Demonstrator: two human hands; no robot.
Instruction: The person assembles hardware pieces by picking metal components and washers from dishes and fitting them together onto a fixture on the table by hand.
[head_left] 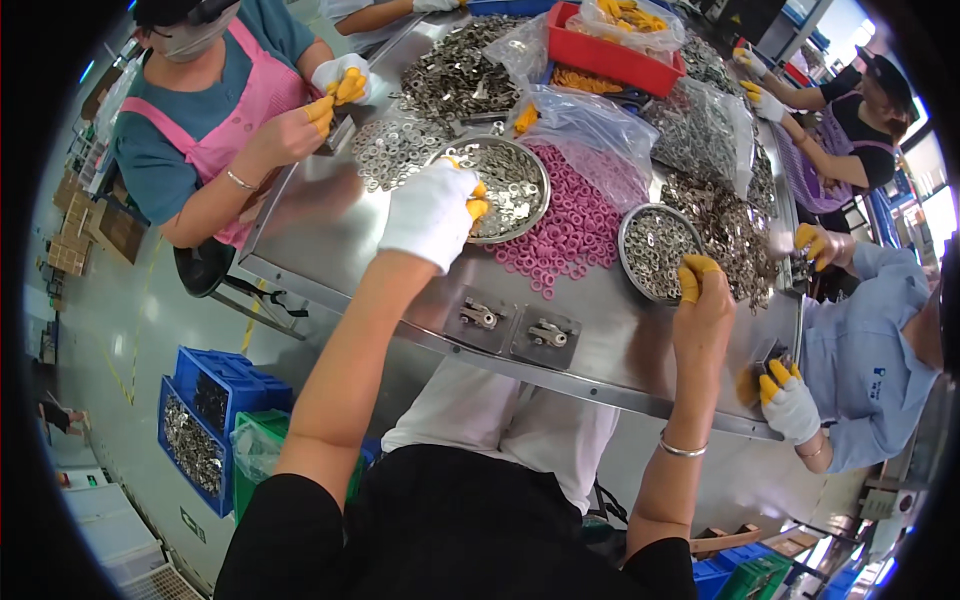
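My left hand (432,212), in a white glove with yellow fingertips, reaches over a round metal bowl (545,200) of small flat metal parts. Its fingers are bent down at the parts; what they pinch is hidden. My right hand (706,290), with yellow finger covers, is at the edge of a second round bowl (625,262) of small metal pieces. Its fingertips are pressed together, and anything between them is too small to make out. Between my forearms, near the table's front edge, two small metal assemblies (478,315) (547,334) rest on square plates.
Pink rings (572,215) are heaped between the bowls. Loose washers (390,150), dark metal parts (455,75), plastic bags (590,125) and a red bin (610,62) cover the metal table (330,240). Co-workers sit at left and right. Blue crates (215,400) stand on the floor.
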